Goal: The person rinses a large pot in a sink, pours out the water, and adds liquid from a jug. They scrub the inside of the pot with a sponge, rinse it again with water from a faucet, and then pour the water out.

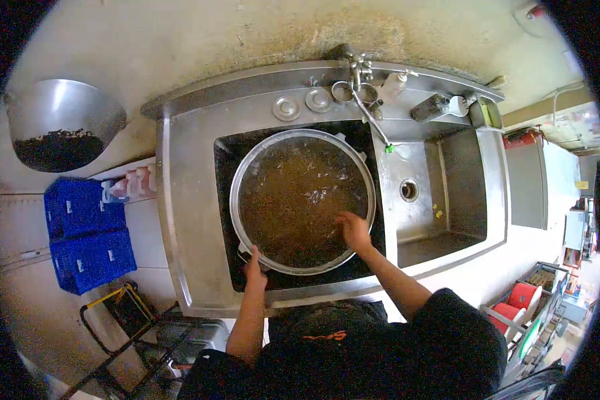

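A large round metal pot [235,200] full of brownish, see-through liquid sits in the left basin of a steel sink. My left hand [254,272] is at its near-left rim, thumb up along the edge and the other fingers gripping low on the outer side, partly hidden. Over the near-right part of the pot is my right hand [355,233], its fingers stretched toward the middle at the liquid's surface. Nothing shows in that hand. Dark bits and light glints appear in the liquid, too blurred to name.
A tap [360,67] with a green-tipped hose [389,147] hangs by the right basin [413,220], which holds small yellow scraps. Two metal lids [286,109] and a pump bottle [395,83] stand on the back ledge. Blue crates [90,230] and a large metal bowl [67,110] are left.
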The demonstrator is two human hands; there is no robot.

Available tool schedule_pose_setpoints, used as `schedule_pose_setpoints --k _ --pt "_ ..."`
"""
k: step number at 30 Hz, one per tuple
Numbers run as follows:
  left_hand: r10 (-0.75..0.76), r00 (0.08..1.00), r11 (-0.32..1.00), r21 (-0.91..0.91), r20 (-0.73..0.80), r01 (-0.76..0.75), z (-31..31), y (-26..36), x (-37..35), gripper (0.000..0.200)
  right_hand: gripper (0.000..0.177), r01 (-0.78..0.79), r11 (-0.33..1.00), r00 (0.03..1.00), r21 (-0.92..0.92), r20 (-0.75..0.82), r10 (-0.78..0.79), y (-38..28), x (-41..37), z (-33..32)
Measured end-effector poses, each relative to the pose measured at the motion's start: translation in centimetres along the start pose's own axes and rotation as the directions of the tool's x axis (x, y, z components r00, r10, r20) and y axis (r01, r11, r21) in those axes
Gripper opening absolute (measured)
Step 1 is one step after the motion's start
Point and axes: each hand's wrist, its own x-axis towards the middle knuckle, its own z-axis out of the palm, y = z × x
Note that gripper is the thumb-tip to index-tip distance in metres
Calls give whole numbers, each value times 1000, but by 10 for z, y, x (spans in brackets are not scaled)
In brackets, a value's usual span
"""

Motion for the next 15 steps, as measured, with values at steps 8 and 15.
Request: schedule_pose_setpoints --k 8,15 --pt "39 999 992 118 -31 -36 1 42 -35 43 66 -562 768 817 306 61 573 37 -78 7" --pt "-57 998 984 170 17 53 4 70 -68 38 52 -631 769 776 102 67 627 52 -73 15"
